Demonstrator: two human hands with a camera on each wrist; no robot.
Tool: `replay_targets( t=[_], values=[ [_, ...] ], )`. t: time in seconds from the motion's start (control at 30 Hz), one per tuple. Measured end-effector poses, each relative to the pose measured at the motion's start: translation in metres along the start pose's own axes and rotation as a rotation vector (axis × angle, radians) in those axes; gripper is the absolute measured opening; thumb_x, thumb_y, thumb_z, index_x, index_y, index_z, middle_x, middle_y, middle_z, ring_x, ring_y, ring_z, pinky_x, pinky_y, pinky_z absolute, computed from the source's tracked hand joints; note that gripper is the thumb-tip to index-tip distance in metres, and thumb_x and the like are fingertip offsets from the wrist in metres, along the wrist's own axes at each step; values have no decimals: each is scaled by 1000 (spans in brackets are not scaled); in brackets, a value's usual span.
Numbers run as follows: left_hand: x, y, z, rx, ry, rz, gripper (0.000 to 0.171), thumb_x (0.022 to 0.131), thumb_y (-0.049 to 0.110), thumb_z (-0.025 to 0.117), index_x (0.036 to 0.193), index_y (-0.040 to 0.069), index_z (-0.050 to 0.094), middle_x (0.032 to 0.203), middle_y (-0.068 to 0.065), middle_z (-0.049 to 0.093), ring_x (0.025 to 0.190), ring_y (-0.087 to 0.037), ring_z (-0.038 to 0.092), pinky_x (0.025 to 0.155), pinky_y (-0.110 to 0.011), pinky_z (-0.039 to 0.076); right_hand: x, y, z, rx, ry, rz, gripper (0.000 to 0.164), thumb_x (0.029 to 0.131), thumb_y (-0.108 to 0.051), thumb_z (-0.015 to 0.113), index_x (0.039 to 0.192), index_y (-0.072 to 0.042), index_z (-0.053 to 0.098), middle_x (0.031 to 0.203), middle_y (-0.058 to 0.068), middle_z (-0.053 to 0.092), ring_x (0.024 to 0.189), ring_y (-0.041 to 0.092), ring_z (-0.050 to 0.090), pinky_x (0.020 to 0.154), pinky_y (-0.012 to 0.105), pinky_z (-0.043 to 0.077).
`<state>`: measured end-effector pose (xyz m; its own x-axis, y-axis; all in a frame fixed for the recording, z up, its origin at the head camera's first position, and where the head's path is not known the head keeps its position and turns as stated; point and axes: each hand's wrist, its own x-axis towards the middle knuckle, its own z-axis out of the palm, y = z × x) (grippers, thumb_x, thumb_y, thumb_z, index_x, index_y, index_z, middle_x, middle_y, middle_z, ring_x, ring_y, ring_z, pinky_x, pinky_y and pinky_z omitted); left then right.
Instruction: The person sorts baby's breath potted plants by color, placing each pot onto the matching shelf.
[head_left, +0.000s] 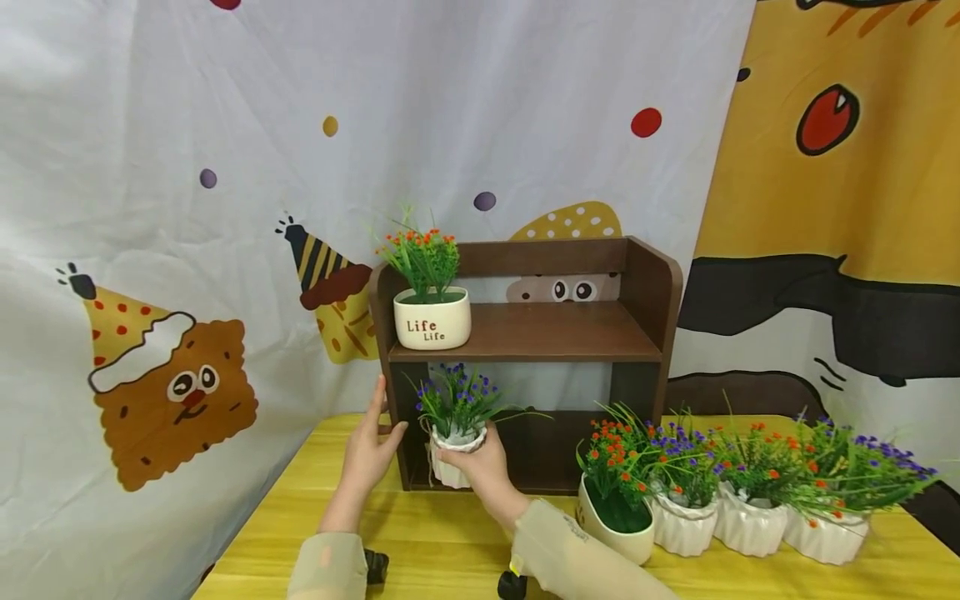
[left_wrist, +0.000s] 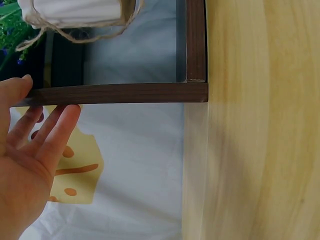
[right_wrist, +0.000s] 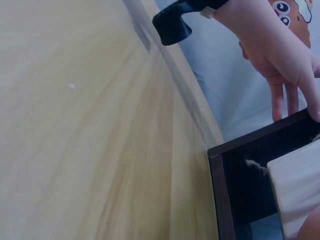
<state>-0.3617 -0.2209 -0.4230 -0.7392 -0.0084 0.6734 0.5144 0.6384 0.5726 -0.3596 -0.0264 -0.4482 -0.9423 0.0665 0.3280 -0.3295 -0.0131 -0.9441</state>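
My right hand (head_left: 491, 473) grips a white ruffled flowerpot (head_left: 448, 475) with purple flowers (head_left: 459, 392) and green leaves, at the left of the lower level of a brown two-level shelf (head_left: 558, 327). Twine (left_wrist: 75, 36) is tied round the pot, which stands upright. With thumb inside and fingers outside, my left hand (head_left: 370, 450) holds the front edge of the shelf's left side panel (left_wrist: 125, 93). Only a bit of my right hand (right_wrist: 311, 227) shows in the right wrist view, against the white pot (right_wrist: 295, 182).
On the upper level, at left, stands a cream oval pot (head_left: 432, 325) with orange flowers and "Life" lettering. Another cream pot (head_left: 637, 546) and several white pots (head_left: 686, 529) with orange and purple flowers line the right of the yellow wooden table (head_left: 427, 546). A patterned cloth (head_left: 300, 100) hangs behind.
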Motion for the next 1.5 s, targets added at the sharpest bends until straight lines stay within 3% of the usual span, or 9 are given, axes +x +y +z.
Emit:
replay_targets(
  t=[0.33, 0.53, 1.0, 1.5],
  values=[
    [0, -1, 0, 3, -8, -8, 89, 91, 9, 69, 157, 32, 14, 131, -27, 53, 86, -36, 67, 71, -47, 57, 13, 6, 6, 34, -12, 0, 84, 68, -11, 89, 138, -4, 42, 129, 14, 55, 118, 32, 53, 98, 45, 45],
    [3, 0, 0, 0, 1, 22, 89, 91, 7, 69, 157, 30, 15, 135, -28, 51, 85, -36, 67, 73, -48, 56, 21, 12, 11, 13, -8, 3, 85, 69, -14, 88, 139, -5, 41, 130, 14, 53, 119, 32, 52, 98, 47, 45],
    [2, 1, 0, 11, 2, 15, 87, 91, 8, 69, 157, 29, 16, 131, -26, 54, 84, -34, 68, 71, -46, 57, 24, 27, 18, -32, 28, -18, 84, 65, -13, 90, 135, -3, 45, 125, 14, 56, 115, 32, 54, 98, 47, 44],
    [1, -1, 1, 9, 11, 15, 85, 91, 9, 69, 157, 28, 18, 128, -26, 56, 83, -34, 68, 70, -45, 57, 27, 38, 22, -52, 2, 31, 86, 69, -19, 88, 139, -4, 42, 128, 14, 54, 117, 32, 53, 98, 48, 44]
  ],
)
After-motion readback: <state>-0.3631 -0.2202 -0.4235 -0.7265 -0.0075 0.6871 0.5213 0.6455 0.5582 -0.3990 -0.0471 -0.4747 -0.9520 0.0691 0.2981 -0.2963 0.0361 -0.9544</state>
